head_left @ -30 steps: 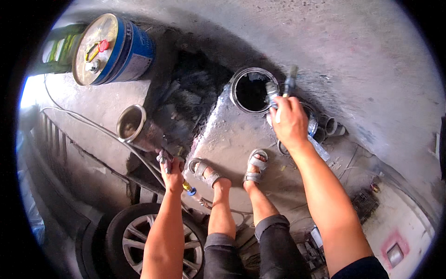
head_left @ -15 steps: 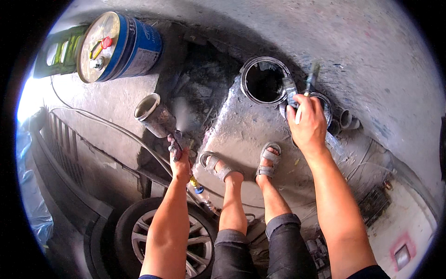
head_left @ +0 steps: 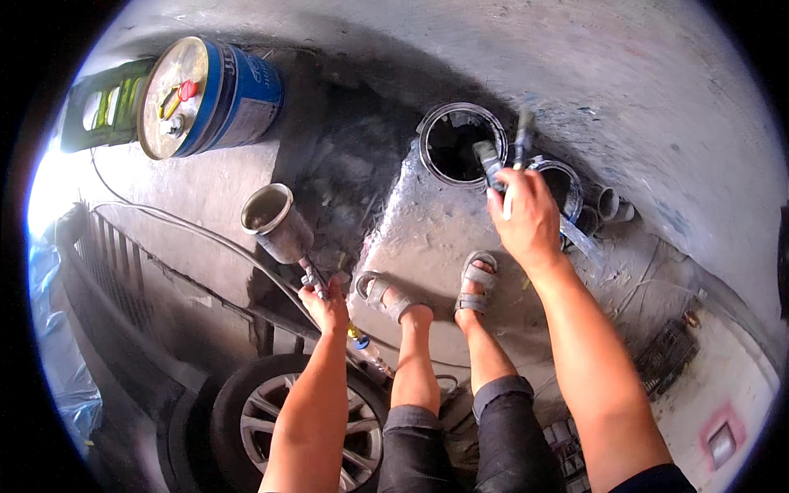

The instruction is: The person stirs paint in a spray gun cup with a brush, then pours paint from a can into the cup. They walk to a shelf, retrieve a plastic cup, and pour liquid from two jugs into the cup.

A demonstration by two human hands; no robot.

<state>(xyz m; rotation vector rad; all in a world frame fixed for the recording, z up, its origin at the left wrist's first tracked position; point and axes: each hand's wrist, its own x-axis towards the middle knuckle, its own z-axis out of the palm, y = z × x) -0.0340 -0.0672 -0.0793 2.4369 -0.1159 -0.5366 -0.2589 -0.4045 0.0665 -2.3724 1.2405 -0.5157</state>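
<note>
Blue drum (head_left: 246,94) upper left, wheel (head_left: 236,411) lower left, open can (head_left: 422,149) upper centre. Left hand (head_left: 327,306) gripping spray gun (head_left: 309,269), cup (head_left: 286,238) above; right hand (head_left: 528,218) gripping two brushes (head_left: 523,141) by can.

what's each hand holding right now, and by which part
The left hand holds a spray gun by its handle; the right hand holds two brushes, apparently both by their handles.

The drum (head_left: 234,99) stands left of the can (head_left: 424,149), and the spray gun (head_left: 286,238) left of the brushes (head_left: 488,156).
</note>
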